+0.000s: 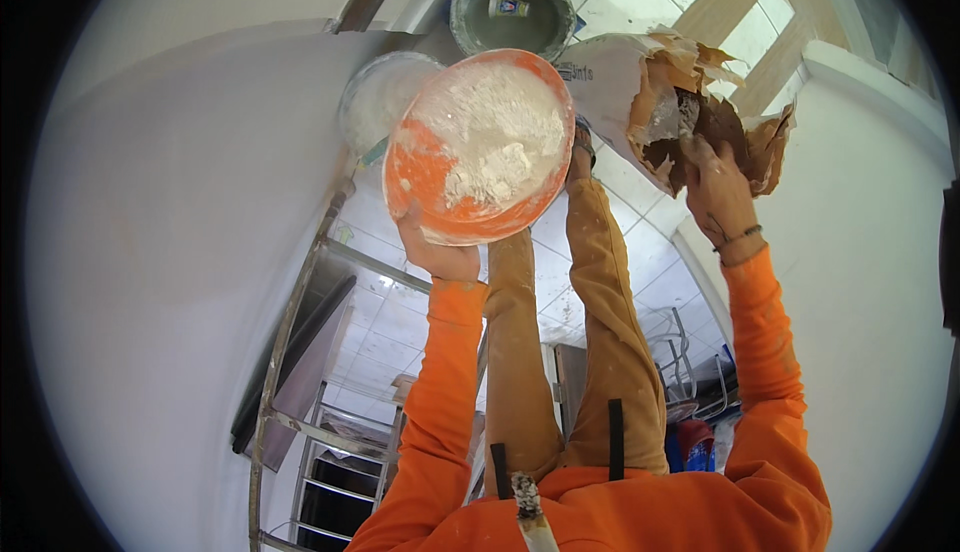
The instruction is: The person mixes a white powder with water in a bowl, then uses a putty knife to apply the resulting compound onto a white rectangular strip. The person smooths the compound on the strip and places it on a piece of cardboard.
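My left hand (439,248) grips the near rim of an orange plastic basin (420,166). Pale plaster-like powder (491,121) covers much of its inside, with loose lumps toward the near side. To the right, my right hand (716,177) reaches into the torn mouth of a large paper sack (607,87). Its fingers are bent around something greyish white there; whether that is a tool or a flap of the sack is unclear. The sack's brown inner layers are ragged, and its contents are mostly hidden.
Beyond the basin stands a round bucket (480,27) holding a small printed cup (508,6). A whitish tub (360,91) is partly behind the basin. A metal scaffold frame (289,327) runs along the left. White walls flank me, and a cigarette (536,526) with long ash juts up below.
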Motion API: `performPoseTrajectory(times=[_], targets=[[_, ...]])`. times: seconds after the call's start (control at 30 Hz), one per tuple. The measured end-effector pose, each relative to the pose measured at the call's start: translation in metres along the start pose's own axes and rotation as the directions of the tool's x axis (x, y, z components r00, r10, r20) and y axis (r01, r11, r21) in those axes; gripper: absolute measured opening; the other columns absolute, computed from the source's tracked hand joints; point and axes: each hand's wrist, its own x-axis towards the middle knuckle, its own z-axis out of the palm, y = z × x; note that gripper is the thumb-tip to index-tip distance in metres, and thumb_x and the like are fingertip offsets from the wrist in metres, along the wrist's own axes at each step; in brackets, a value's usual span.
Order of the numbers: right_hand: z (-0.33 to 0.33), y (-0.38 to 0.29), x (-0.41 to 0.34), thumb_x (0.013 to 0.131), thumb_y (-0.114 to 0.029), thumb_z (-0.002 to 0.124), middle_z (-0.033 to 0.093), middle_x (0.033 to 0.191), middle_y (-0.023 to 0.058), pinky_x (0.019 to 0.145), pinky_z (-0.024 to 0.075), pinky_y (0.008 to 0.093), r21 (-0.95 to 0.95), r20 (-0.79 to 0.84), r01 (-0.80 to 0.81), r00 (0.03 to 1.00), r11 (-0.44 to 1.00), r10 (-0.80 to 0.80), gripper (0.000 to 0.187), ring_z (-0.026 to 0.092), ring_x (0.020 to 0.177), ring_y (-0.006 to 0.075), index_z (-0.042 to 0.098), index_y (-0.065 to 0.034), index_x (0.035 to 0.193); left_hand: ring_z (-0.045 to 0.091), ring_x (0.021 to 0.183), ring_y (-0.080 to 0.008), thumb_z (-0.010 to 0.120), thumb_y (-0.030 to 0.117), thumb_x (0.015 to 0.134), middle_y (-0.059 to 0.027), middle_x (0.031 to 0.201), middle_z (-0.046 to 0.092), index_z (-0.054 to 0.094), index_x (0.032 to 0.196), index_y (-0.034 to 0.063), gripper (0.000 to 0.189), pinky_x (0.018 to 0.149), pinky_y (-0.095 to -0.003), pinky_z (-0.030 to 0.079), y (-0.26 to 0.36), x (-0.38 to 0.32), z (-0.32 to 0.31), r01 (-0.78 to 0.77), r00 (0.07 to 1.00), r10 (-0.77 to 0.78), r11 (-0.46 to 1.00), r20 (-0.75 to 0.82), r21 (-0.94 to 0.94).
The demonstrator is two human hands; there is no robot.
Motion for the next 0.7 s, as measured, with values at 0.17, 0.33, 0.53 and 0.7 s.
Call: performPoseTrajectory(times=[0.17, 0.33, 0.53, 0.7], targets=[[0.093, 0.043, 0.047, 0.095, -0.016, 0.061, 0.064, 0.113, 0.0354, 0.08, 0.0577, 0.0544, 0.148, -0.055, 0.048, 0.998, 0.988, -0.04, 0.033, 0.068, 0.094, 0.0534, 0.065, -0.0019, 0.125, 0.049, 0.141, -0.0335, 0.063, 0.035, 0.087, -0.0141, 0.153, 0.049, 0.044, 0.154, 0.0069, 0.075, 0.114, -0.0493, 0.047, 0.001, -0.012, -0.024, -0.046, 0.997, 0.042, 0.997, -0.061, -0.062], [0.18, 0.121, 0.073, 0.094, -0.018, 0.064, 0.072, 0.097, 0.029, 0.079, 0.0573, 0.051, 0.025, 0.09, -0.096, 0.991, 0.995, 0.094, 0.025, 0.071, 0.093, 0.0474, 0.071, -0.0011, 0.111, 0.05, 0.139, -0.0343, 0.068, 0.037, 0.079, -0.0123, 0.151, 0.051, 0.046, 0.152, 0.0125, 0.081, 0.113, -0.0535, 0.047, -0.009, 0.0, -0.031, -0.019, 0.998, 0.01, 0.99, -0.067, -0.137], [0.203, 0.118, 0.08, 0.094, -0.021, 0.064, 0.075, 0.096, 0.0214, 0.075, 0.0548, 0.0412, 0.182, 0.047, -0.082, 0.996, 0.98, 0.075, 0.026, 0.07, 0.079, 0.0353, 0.073, -0.0018, 0.108, 0.05, 0.139, -0.0349, 0.068, 0.036, 0.08, -0.0131, 0.15, 0.051, 0.046, 0.152, 0.011, 0.079, 0.113, -0.0531, 0.047, -0.001, 0.008, -0.034, -0.081, 0.996, 0.074, 0.98, -0.044, -0.182], [0.197, 0.125, 0.069, 0.093, -0.021, 0.064, 0.076, 0.109, 0.0195, 0.08, 0.0539, 0.0396, 0.522, 0.063, -0.251, 0.964, 0.815, 0.257, 0.032, 0.07, 0.091, 0.0294, 0.07, -0.0001, 0.116, 0.053, 0.138, -0.0351, 0.065, 0.029, 0.085, -0.0152, 0.15, 0.051, 0.045, 0.152, 0.0065, 0.073, 0.113, -0.0512, 0.049, 0.007, 0.02, -0.017, -0.098, 0.994, 0.104, 0.977, 0.024, -0.192]])
